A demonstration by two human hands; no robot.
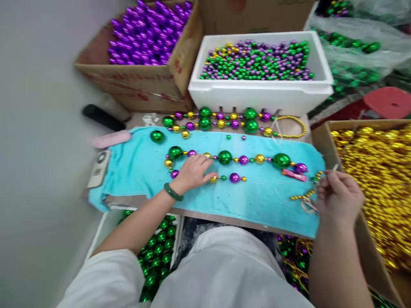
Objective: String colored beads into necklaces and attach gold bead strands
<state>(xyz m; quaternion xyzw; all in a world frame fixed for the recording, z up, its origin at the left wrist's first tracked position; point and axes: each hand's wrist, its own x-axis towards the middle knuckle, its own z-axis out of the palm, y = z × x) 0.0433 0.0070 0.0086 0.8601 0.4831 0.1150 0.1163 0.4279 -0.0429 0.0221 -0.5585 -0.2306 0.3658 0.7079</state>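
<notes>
My left hand [194, 173], a green bangle [173, 192] on its wrist, lies with fingers stretched out over a bead strand [224, 157] of green, purple and gold balls. This strand bends back in a U on the turquoise towel [257, 205]. At the towel's right end my right hand [340, 194] is closed in a pinch at the end of a short gold bead chain [302, 197]. A thin white tip [335, 167] sticks up beside its fingers. Scissors [308, 205], partly hidden, lie under the chain. A small pink packet [294, 175] rests by the strand.
Behind the towel lies a second bead necklace [221, 123], before a white foam box [260, 92] of mixed beads. A carton [128, 85] holds purple pieces; another carton [324, 145] holds gold chains. A loose green ball [157, 136] and a pale device [99, 169] sit left.
</notes>
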